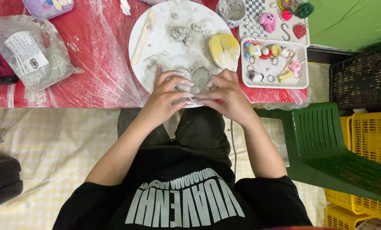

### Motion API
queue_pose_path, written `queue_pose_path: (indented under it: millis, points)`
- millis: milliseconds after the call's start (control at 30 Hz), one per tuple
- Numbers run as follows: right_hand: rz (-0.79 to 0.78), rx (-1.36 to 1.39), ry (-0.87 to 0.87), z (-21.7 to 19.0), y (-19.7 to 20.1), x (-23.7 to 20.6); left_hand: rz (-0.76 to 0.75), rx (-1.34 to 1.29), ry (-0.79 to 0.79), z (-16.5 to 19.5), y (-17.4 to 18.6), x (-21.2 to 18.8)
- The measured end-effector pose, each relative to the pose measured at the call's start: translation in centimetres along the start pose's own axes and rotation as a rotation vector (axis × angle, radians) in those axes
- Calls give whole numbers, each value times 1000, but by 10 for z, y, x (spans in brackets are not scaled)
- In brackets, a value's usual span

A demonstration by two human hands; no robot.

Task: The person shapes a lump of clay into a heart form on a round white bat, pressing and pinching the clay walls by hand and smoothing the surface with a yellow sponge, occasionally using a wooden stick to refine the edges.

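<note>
A heart-shaped metal cutter (195,76) filled with grey clay lies at the near edge of a round white board (160,40). My left hand (165,96) presses on its left side with fingers spread over the clay. My right hand (224,93) presses on its right side, fingertips meeting the left hand at the heart's lower point. Loose lumps of grey clay (184,33) sit in the board's middle. A yellow sponge (223,49) rests at the board's right edge. A wooden modelling stick (142,36) lies at its left.
The board sits on a red table under clear plastic film (96,64). A bag of grey clay (30,53) lies left. A small cup (231,10) and two white trays of small painted figures (273,64) stand right. A green plastic chair (327,149) and yellow crates (369,140) are at right.
</note>
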State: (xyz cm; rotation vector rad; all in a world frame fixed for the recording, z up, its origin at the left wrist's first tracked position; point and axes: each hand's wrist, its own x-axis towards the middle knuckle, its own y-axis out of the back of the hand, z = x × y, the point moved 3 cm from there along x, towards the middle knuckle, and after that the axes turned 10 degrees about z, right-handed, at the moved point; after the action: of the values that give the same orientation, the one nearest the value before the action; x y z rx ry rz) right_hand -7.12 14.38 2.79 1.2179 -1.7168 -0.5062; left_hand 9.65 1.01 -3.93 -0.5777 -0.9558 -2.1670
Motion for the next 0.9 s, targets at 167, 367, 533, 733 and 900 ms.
queue_pose_path:
  millis: [167, 367, 533, 733, 900]
  points:
    - [-14, 11, 66, 3, -6, 8, 2, 20, -31, -3, 2, 4]
    - [-31, 0, 97, 6, -12, 7, -71, 80, -134, -5, 8, 14]
    - [6, 33, 17, 4, -10, 5, -25, 72, -185, -2, 11, 17]
    - [30, -20, -7, -4, -11, 4, -87, 73, -40, -11, 3, 16]
    - [36, -78, 37, -10, -13, 2, -105, 97, -38, -14, 2, 13]
